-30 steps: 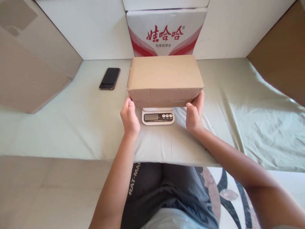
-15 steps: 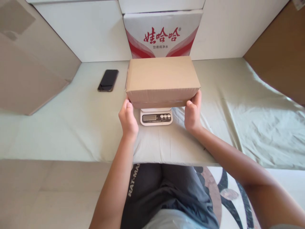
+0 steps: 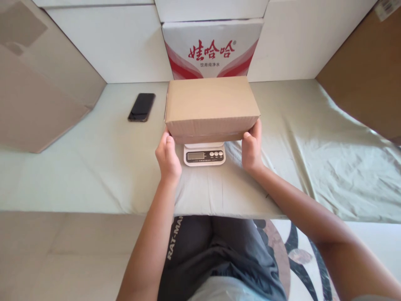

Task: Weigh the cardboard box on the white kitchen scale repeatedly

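Left hand [image 3: 168, 157] and right hand [image 3: 251, 149] gripping brown carton [image 3: 211, 104] ends, fingers curled underneath, over white scale [image 3: 204, 154], frame centre; pale green sheet [image 3: 94, 159] covering table; phone [image 3: 141, 107] lying upper left.

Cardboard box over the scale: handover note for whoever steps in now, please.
Left hand: grip on the cardboard box at its near left corner.
Right hand: grip on the near right corner.
Box sits over the scale, covering the platform; only the display and buttons show. Whether its weight rests fully on the scale cannot be told.
Done: box brought onto the scale.
Left: both hands off; display is too small to read.
Phone lies on the sheet to the left.
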`<state>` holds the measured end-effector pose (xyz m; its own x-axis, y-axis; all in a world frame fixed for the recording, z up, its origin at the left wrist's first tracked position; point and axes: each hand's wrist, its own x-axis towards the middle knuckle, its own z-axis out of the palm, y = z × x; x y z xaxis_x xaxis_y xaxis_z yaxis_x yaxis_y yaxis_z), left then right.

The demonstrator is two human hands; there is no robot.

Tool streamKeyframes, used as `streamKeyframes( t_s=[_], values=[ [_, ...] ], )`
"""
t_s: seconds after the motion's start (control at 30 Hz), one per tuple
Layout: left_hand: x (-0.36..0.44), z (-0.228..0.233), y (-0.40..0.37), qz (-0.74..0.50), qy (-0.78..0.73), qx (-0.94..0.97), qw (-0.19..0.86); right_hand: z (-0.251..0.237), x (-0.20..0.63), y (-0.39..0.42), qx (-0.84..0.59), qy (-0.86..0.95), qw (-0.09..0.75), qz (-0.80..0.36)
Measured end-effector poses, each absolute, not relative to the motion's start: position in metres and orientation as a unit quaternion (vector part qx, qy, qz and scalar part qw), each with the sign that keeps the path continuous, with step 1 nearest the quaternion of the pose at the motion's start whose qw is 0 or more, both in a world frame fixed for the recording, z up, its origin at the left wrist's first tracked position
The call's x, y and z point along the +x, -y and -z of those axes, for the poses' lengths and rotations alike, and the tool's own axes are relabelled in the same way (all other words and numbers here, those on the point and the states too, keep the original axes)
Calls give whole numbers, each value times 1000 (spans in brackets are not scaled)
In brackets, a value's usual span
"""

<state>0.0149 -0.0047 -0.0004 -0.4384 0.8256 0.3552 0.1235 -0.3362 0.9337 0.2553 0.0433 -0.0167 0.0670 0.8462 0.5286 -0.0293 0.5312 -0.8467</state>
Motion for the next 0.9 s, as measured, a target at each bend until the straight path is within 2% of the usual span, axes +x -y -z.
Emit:
streamKeyframes(
  t_s=[0.57, 0.9],
  values=[
    [16, -1, 6, -673, -518, 459, 262, 16, 259, -45, -350, 588, 638, -353],
    [10, 0, 0, -727, -504, 390, 257, 28, 269, -59, -378, 564, 648, -345]
  ],
)
